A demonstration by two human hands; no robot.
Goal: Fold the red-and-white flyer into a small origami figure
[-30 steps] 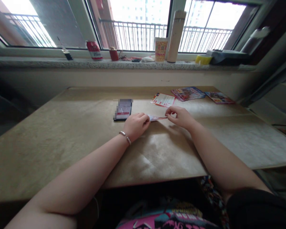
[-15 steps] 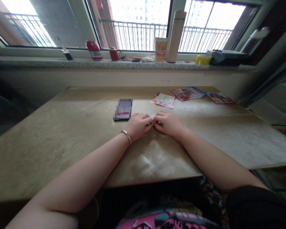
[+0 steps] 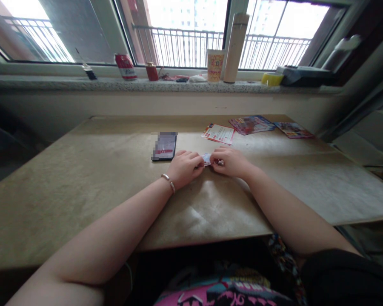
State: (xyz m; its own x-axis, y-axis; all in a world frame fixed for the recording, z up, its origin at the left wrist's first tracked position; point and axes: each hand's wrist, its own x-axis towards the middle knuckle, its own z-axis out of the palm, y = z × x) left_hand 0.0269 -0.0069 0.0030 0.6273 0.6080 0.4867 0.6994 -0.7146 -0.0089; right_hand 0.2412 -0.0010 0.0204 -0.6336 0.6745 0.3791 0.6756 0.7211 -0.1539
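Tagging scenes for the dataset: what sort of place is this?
Probably a room in a home, perhaps a dorm: a plain table, a speckled windowsill holding a drink can and patterned cup, and a railing outside.

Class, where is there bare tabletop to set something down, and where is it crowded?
Bare: the broad stretch of table left of the phone and left forearm; also right of the right forearm, nearer than the colourful cards. Crowded: the middle, where left hand and right hand hold a printed piece, with white cards behind.

Overexposed window; dim foreground; stretched edges
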